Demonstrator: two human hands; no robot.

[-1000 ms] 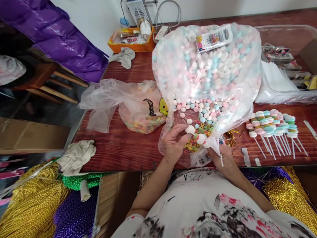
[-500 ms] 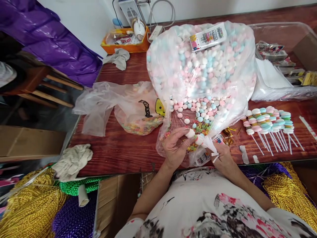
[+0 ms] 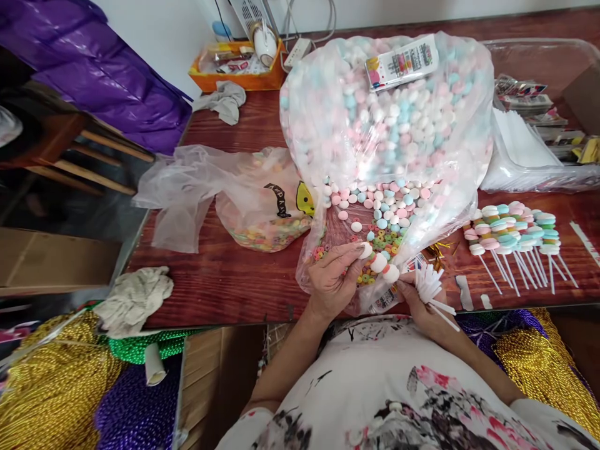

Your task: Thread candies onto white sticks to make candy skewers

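My left hand (image 3: 334, 280) pinches a white round candy (image 3: 365, 250) at the mouth of a big clear bag of pink, blue and white candies (image 3: 389, 119). My right hand (image 3: 424, 305) grips a bundle of white sticks (image 3: 429, 284); one stick carries a white and a pink candy (image 3: 384, 267), touching the piece in my left hand. Small coloured ring candies (image 3: 380, 240) lie loose under both hands inside the bag's opening.
A smaller bag of ring candies (image 3: 262, 209) lies to the left. Finished candy sticks (image 3: 513, 234) lie in a row at right, beside stacked clear sleeves (image 3: 520, 153). An orange tray (image 3: 237, 65) stands at the back; rags (image 3: 135, 297) and bead ropes (image 3: 56, 381) lie at lower left.
My right hand has turned, swinging the stick bundle out to the right. The stick now carries two candies, and my left hand brings a third up against them.
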